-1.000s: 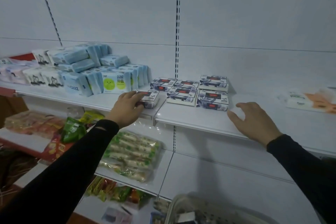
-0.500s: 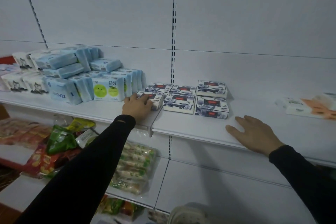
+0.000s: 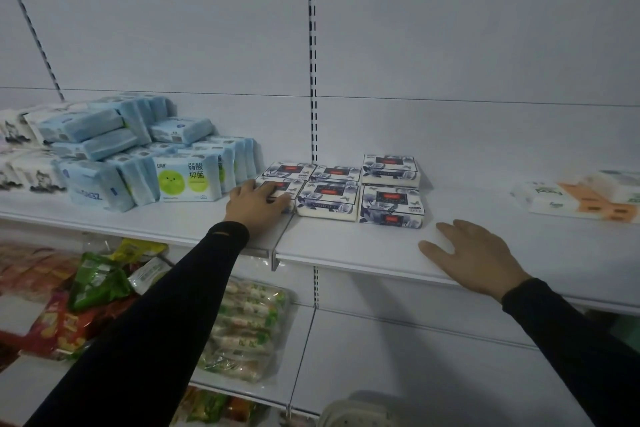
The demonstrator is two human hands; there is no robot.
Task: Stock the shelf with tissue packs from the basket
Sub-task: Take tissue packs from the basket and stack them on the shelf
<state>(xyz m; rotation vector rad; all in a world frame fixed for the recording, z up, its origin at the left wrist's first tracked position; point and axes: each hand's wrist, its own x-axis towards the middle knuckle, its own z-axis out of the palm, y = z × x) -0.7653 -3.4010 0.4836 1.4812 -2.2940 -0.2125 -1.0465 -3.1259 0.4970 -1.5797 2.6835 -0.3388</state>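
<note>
Blue tissue bundles [image 3: 114,152] are stacked at 9 o'clock on the white shelf [image 3: 346,246], with a green-faced pack [image 3: 188,177] set upright at their front right corner, just beside the floral group. An orange-and-white pack [image 3: 585,199] is seen at 3 o'clock, well apart. Snack bags [image 3: 97,284] are noted on the lower tier at 8 o'clock, and the basket rim [image 3: 356,411] at 6 o'clock. Six floral tissue packs [image 3: 391,206] are laid in two rows at centre. The front-left floral pack [image 3: 282,189] is covered by the left hand [image 3: 258,206], fingers curved over its top and near edge. The right hand [image 3: 474,258] is laid flat on bare shelf, fingers spread, at 5 o'clock from the group, nothing held.
</note>
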